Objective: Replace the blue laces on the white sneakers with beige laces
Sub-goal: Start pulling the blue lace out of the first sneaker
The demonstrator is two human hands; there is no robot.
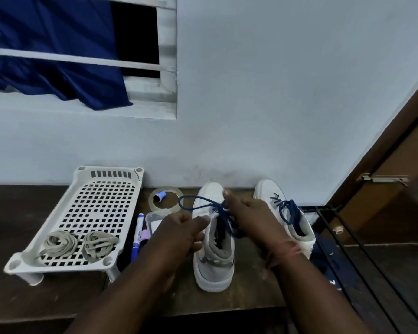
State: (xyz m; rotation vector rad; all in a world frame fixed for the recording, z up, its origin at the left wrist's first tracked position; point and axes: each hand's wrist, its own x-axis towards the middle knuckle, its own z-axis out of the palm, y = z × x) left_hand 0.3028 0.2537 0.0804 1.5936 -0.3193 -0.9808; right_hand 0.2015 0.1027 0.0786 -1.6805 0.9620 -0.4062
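Two white sneakers stood side by side on a dark wooden surface, toes toward the pale wall. The left sneaker point(214, 239) was between the two hands; the right sneaker point(285, 213) stood just beside it, nearer the door frame, its blue lace point(290, 210) tied in a loose bow.

The right hand point(249, 214) reached over the tongue of the left sneaker, fingers curled round that shoe's blue lace point(203, 203), whose loop stretched out to the left over the toe. The thumb pointed up toward the wall. A red thread point(291, 249) circled that wrist.

The left hand point(181, 231) hovered at the left side of the same shoe, near its collar, fingers loosely bent and the thumb out toward the shoe. Whether it touched the shoe or held any lace could not be told. The hands were close together but apart.

To the left, a white perforated rack point(99, 203) carried two bundles of beige laces point(81, 244) at its near end. Between rack and sneakers lay a roll of clear tape point(165, 200), a small clear box point(155, 221) and a blue marker point(136, 237).
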